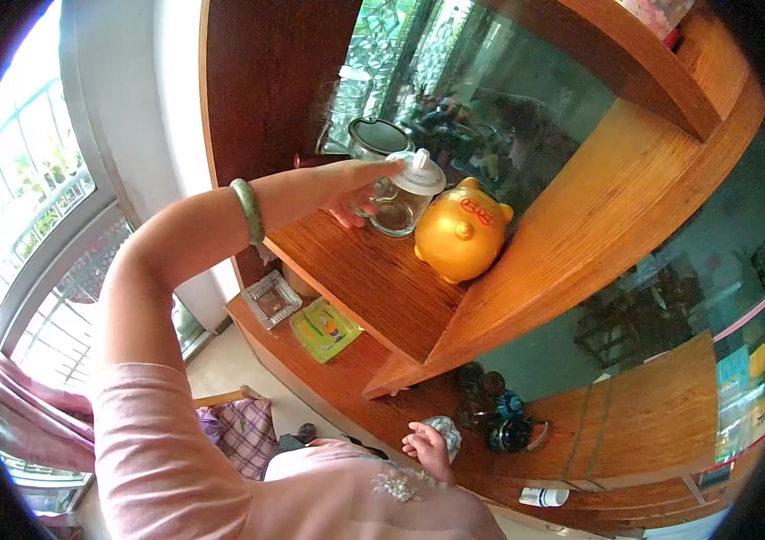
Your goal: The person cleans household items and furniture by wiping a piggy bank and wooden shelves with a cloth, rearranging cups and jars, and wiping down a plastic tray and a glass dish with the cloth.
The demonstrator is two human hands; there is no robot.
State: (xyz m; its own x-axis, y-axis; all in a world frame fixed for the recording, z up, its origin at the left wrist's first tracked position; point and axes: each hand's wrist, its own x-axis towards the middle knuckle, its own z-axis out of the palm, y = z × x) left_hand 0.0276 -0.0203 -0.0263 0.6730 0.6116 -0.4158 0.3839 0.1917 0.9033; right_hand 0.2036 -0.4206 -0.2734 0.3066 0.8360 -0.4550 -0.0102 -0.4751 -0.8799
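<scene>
Wooden shelf (373,283) bore glass jar (393,216), close beside gold pig figurine (454,245). Left hand (353,191) clamped on jar; right hand (429,448) near crumpled cloth (446,434), grip unclear. Sideways swing could topple figurine; high hold near lid (418,175) could let glass slip.

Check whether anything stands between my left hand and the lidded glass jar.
Nothing visible does: the left hand is right at the glass jar. The gold pig figure stands on the jar's far side from the hand.

Window glare, curved dark edges
</scene>
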